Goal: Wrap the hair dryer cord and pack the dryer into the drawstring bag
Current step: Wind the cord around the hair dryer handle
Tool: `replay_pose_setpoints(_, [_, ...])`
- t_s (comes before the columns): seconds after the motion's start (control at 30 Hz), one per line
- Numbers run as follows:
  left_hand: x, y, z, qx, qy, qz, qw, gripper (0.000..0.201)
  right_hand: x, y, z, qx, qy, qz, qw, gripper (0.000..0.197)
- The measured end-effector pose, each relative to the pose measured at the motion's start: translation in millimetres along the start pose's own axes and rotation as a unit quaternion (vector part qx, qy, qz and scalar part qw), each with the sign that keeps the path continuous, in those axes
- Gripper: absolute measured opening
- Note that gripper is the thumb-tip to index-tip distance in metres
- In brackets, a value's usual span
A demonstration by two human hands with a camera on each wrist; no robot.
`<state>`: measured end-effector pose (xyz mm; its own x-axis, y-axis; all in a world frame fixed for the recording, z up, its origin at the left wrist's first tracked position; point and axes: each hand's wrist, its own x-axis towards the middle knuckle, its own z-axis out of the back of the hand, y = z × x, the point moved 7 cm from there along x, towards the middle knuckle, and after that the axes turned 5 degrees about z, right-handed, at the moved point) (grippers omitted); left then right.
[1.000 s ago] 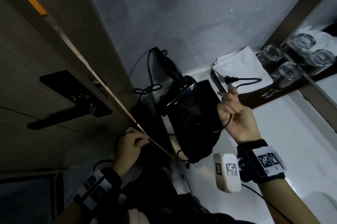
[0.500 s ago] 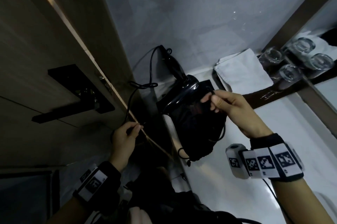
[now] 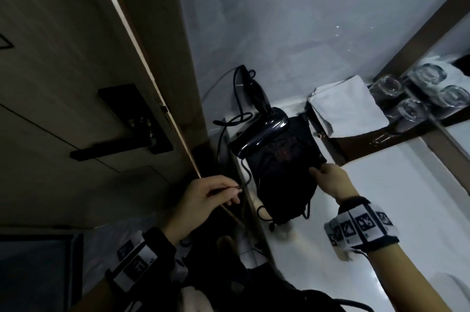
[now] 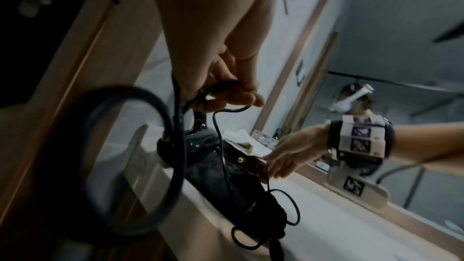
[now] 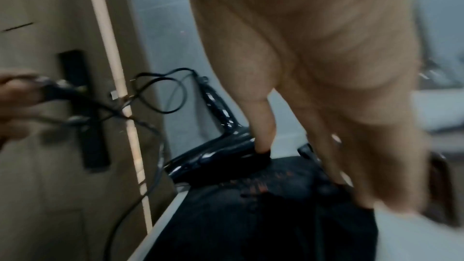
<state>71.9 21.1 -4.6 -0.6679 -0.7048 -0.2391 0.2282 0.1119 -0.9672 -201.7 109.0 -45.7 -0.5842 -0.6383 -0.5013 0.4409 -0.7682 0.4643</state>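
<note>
A bathroom: tiled wall, mirror, glasses.

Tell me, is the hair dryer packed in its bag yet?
Not yet. Nothing looks finished: the hair dryer lies on top of the black drawstring bag, not inside it. In hand now: the left hand pinches the cord, which trails in loose loops, while the right hand touches the bag's edge. Left to do: wrap the cord, put the dryer in, pull the strings.
</note>
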Motion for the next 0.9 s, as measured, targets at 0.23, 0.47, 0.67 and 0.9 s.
replay_pose_setpoints(0.23, [-10, -38, -19, 0.093, -0.024, -0.102, 0.990, 0.007, -97, 119, -11, -0.010, 0.032, 0.528, 0.849, 0.037])
replay_pose_setpoints(0.47, [-1, -56, 0, 0.115, -0.093, -0.120, 0.982, 0.011, -105, 129, -24, -0.012, 0.092, 0.520, 0.849, 0.019])
replay_pose_setpoints(0.67, [14, -12, 10, -0.017, -0.042, 0.209, 0.977, 0.029, -122, 133, 1, 0.020, 0.020, 0.557, 0.830, 0.021])
replay_pose_setpoints(0.9, [29, -49, 22, -0.065, -0.052, 0.128, 0.988, 0.013, -143, 113, 15, -0.197, -0.145, 0.552, 0.797, 0.029])
